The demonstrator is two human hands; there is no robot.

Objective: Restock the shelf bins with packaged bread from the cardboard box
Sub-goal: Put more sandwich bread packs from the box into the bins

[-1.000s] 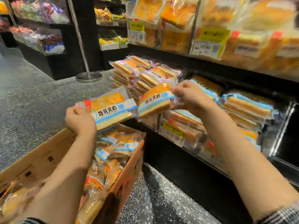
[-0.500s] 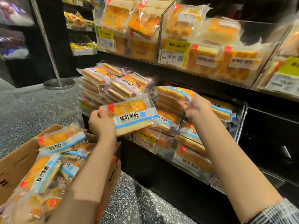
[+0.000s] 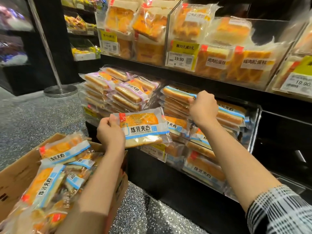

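Head view, change since half a second ago: the right hand has settled its pack onto the top of the blue-striped stack; the left hand has stayed in front of the bin with its own pack, barely shifted.

Head view, items.

Held bread pack: sealed clear film, blue band, printed face towards the camera. Gripped by the left hand at its left seam, thumb on top and fingers curled beneath. Long axis runs left to right, slightly tilted, right end pointing at the bin. Located in the air just in front of the lower shelf bin, near its left end.

Top pack: lies flat on the stack inside the bin, long axis left to right. The right hand pinches its right end, fingers curled over the film.

Cardboard box: near left, on the floor, many more packs piled loosely inside.

Handling, as judged: light, soft, easily crushed; film slick and crinkly. Best taken by the crimped end seam or cradled flat under the loaf, never squeezed across the middle.

Also present: purple-striped packs in the bin to the left; upper bins with yellow price tags; a stanchion base far left.
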